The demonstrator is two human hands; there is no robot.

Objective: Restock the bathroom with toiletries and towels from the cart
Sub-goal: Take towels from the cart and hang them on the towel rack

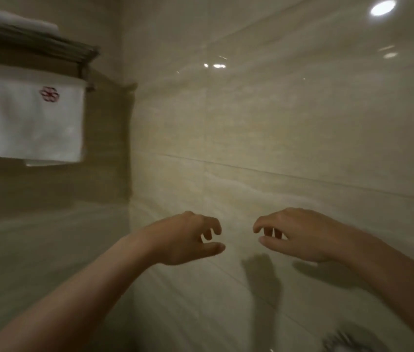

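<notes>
– White towel [32, 118], where?
– Hanging from the rack [48, 44] upper left, red emblem [49, 94] on it. My left hand [188, 240] and right hand [299, 235] hover by the tiled wall [277, 123], fingers loosely curled, holding nothing.

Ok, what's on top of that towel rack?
A folded white towel lies on the rack, cut off by the frame edge. Anything behind it is hidden from this low angle.
</notes>
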